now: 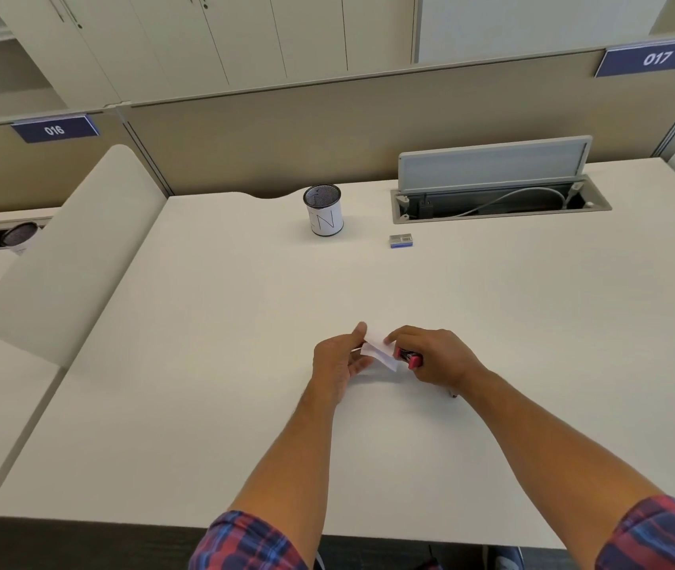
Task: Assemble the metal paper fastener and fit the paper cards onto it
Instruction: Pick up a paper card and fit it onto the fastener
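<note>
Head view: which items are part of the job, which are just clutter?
In use:
paper cards, held by left hand
red tool, gripped by right hand

Lying about:
mesh pen cup
small blue box
open cable hatch

small white paper cards (379, 346), tilted above desk, red-black fastener (409, 358) beside

Rolled red-and-blue plaid sleeves (245, 540), bare forearms.

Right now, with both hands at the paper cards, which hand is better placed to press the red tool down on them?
Right. The right hand already grips the red tool at the edge of the paper cards, while the left hand pinches the cards' other end and probably should keep steadying them.
</note>
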